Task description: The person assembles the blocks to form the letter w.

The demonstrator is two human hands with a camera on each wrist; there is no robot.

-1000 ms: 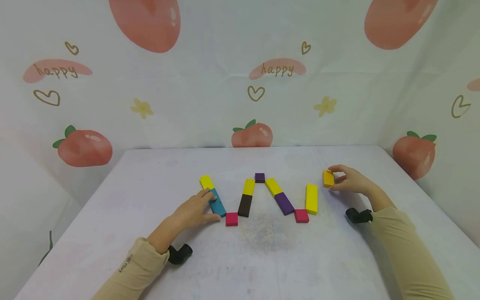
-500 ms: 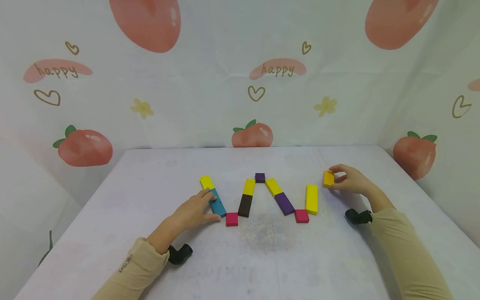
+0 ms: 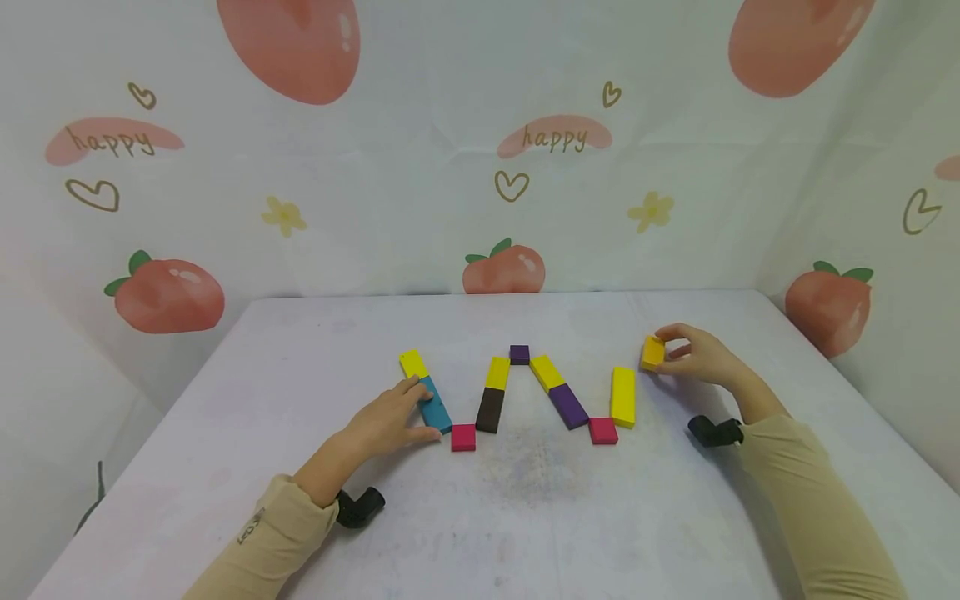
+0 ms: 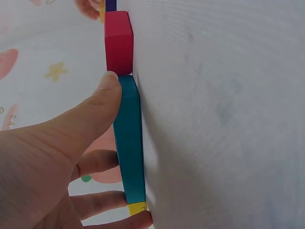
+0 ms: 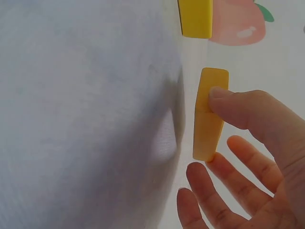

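Observation:
My right hand [image 3: 696, 357] pinches a yellow block [image 3: 653, 353] between thumb and fingers at the right end of the row. In the right wrist view this block [image 5: 208, 114] hangs over its shadow, apart from the tabletop. My left hand [image 3: 384, 421] rests with relaxed, spread fingers on a blue block [image 3: 435, 407], which lies end to end with a small yellow block [image 3: 413, 363]. In the left wrist view the thumb [image 4: 108, 86] touches the blue block's end beside a red block [image 4: 119, 43]. A longer yellow block [image 3: 623, 397] lies just left of the held one.
Several blocks form a zigzag on the white table [image 3: 525, 533]: a red block [image 3: 463, 437], a dark brown block [image 3: 491, 410], a purple square block [image 3: 519, 355], a purple block [image 3: 569, 406] and another red block [image 3: 603, 431]. A patterned cloth [image 3: 420, 150] hangs behind.
My right hand has shifted slightly left and away from me with the yellow block. The left hand and the blocks lying on the table have stayed in place.

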